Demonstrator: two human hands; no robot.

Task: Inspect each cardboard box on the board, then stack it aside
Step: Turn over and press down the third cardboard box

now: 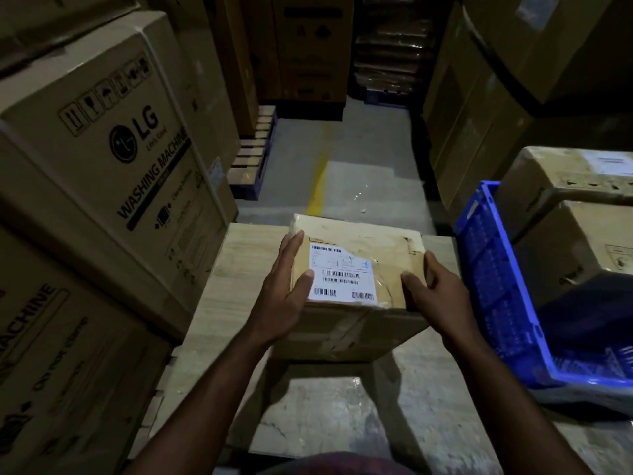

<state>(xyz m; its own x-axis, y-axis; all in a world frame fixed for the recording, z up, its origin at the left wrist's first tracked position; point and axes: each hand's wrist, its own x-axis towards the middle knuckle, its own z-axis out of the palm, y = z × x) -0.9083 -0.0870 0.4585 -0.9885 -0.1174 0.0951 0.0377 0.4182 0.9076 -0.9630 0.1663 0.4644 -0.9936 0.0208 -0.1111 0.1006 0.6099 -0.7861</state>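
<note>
Over worktop (239,252): taped rectangular cardboard box (359,323), white barcode label (340,275) on top.
Grips: left grip (277,303), right grip (442,289) clamped onto opposite box edges.

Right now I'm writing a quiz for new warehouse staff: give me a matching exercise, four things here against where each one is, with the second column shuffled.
Things
1. labelled cardboard box
2. blue plastic crate
3. LG washing machine carton
4. yellow floor line

Places
a. stacked left of the board
b. on the floor beyond the board
c. held between the left hand and the right hand
d. right of the board

Pairs: 1-c, 2-d, 3-a, 4-b
</note>
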